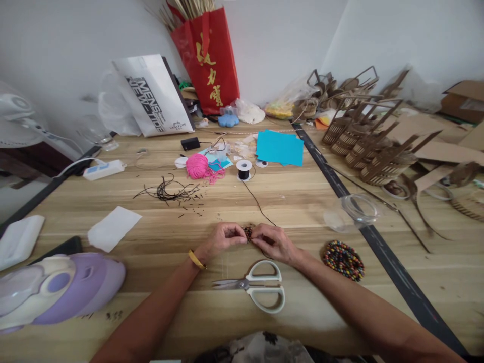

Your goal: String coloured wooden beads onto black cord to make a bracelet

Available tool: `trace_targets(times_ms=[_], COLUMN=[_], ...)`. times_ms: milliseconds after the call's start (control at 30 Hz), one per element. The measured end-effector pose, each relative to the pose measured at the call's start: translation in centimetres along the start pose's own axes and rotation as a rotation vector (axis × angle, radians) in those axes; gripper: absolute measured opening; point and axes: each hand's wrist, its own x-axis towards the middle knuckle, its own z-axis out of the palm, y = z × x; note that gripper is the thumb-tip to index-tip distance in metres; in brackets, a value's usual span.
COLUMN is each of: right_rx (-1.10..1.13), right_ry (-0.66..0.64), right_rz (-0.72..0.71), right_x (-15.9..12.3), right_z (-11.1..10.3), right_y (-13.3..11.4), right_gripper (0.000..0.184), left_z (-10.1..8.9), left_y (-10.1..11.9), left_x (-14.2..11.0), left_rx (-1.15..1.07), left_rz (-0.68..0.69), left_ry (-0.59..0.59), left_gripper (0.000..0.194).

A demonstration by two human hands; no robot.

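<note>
Here's the counter (287,196), a black strip (404,277) slanting down its right side, bare wood stretching from spool to near edge. Brown baskets (381,169) crowd beyond that strip; the red bag (223,50) stands at the back, dry stalks (196,7) poking out. Scissors (245,284) lie toward the near edge. A clear tub (359,209) sits over the strip. Left hand (229,235), right hand (274,242), both pinching! A bead loop (355,262) rests beside the right forearm. The spool (244,171) feeds black cord (259,204) toward the right hand. Smallest, the beadwork (247,233), gripped between both hands.
</note>
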Motion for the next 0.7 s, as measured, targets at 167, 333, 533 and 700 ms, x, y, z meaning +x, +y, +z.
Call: trace_targets(times_ms=[167, 333, 533, 700], right_rx=[0.026, 0.139, 0.197, 0.199], right_ry=[0.05, 0.094, 0.121, 0.129], right_rz=[0.078, 0.213, 0.272, 0.274], right_x=[0.0, -0.2, -0.2, -0.2], right_z=[0.0, 0.0, 0.1, 0.1], right_y=[0.0, 0.4, 0.6, 0.7], right_gripper=[0.021, 0.023, 0.024, 0.024], left_z=[0.4, 1.8, 3.8, 5.0], left_y=[0.1, 0.9, 1.8, 1.4], left_x=[-0.3, -1.3, -2.4, -2.6], left_rx=[0.067, 0.386, 0.885, 1.1], left_rz=[0.003, 0.1, 0.279, 0.326], left_ry=[0.023, -0.074, -0.214, -0.23], left_gripper=[0.027, 0.018, 0.02, 0.014])
